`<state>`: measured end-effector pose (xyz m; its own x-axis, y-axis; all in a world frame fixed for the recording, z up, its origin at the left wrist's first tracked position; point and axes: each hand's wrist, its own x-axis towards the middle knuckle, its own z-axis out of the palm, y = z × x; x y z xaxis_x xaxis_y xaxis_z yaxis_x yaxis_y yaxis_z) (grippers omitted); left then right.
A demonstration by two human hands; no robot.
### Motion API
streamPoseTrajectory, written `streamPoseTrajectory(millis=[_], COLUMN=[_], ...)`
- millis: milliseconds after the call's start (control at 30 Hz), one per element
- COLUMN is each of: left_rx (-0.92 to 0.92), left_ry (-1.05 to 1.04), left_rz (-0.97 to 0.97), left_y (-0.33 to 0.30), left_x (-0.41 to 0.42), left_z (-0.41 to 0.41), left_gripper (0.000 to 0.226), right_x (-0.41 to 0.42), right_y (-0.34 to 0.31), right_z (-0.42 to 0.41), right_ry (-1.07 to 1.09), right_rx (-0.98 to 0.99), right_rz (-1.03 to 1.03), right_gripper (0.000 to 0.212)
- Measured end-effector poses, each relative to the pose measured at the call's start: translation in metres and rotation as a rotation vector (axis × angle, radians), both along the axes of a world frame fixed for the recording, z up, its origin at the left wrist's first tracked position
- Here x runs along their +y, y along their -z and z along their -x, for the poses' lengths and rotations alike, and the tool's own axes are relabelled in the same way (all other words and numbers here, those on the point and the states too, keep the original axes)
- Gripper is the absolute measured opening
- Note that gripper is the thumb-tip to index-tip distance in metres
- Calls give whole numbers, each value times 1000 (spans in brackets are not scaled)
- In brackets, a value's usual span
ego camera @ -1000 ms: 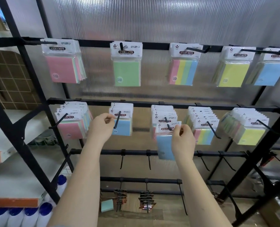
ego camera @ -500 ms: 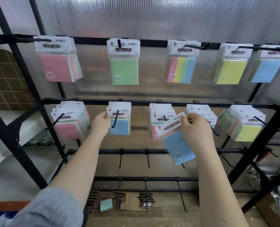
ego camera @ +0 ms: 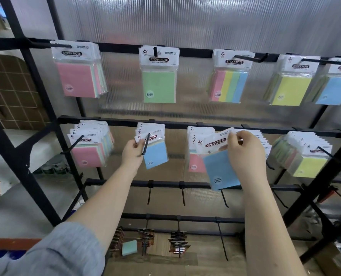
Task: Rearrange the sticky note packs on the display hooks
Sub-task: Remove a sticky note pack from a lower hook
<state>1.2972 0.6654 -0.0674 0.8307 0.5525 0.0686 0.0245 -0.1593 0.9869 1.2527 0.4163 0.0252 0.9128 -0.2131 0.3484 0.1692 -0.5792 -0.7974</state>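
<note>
Right now your right hand (ego camera: 245,154) pinches the white header card of a loose blue sticky note pack in clear wrap (ego camera: 220,168), tilted in the middle of the frame, just in front of the pink-fronted stack on its black hook (ego camera: 195,156). Your left hand (ego camera: 132,154) pinches the front blue pack (ego camera: 155,154) on the second middle-row hook (ego camera: 145,144), left of centre. That hook looks like the likely home for the loose pack, blue with blue. Level the pack first so its punched hole faces the hook tip squarely, and hold the hanging packs back with your left hand so the tip stands free. Then slide the header straight along the hook; forcing it at an angle could tear the card or nudge neighbours off
</note>
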Motion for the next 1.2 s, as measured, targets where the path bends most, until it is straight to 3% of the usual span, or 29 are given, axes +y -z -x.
streamPoseTrajectory(millis=[100,167,367,700,933,1200], left_rx=[1,13,-19,-13,-73,-159], left_ry=[62,17,-109,-146,-143,-232], left_rz=[219,268,-92,-333,-646,-630], left_y=[-3,-4,-8,-5,-14,-41], left_x=[-1,0,-5,-8,0,6], left_z=[-2,-2,21,65,92,95], left_gripper=[25,25,37,38,38,40], right_x=[1,1,2,8,18,21], right_y=[0,0,-3,-4,-4,-1], right_z=[0,0,1,1,-2,-5], right_ry=[21,40,57,44,10,-11], right_rx=[-59,-108,-220,-302,-356,-357], right_rz=[-43,-62,-138,-205,-208,-271], right_gripper=[32,33,35,39,40,32])
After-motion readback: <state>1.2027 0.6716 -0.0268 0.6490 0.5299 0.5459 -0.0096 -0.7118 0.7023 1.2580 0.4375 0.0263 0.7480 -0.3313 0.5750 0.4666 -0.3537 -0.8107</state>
